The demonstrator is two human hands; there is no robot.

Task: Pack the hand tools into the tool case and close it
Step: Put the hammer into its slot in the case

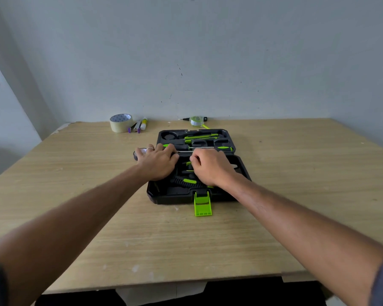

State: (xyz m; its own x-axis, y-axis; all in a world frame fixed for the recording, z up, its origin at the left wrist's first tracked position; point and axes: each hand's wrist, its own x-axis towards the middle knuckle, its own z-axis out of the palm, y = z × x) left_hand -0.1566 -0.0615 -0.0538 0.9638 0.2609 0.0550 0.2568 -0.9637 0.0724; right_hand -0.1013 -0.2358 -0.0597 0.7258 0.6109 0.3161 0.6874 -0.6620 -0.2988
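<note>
A black tool case (152,191) lies open and flat in the middle of the table, its green latch (202,204) hanging over the near edge. Green-and-black tools fill both halves: screwdrivers (223,148) in the far half, a hammer handle (186,182) in the near half. My left hand (157,161) rests palm down on the case's left side, fingers spread, holding nothing. My right hand (210,167) is curled over the near half, fingers pressing on a small green-and-black tool (188,163); what it grips is hidden.
A dark tape roll (135,154) lies by my left fingertips. At the table's far edge stand a clear tape roll (121,123), purple-tipped items (135,127), a glue stick (144,124) and a green tape measure (196,121). The wall is close behind.
</note>
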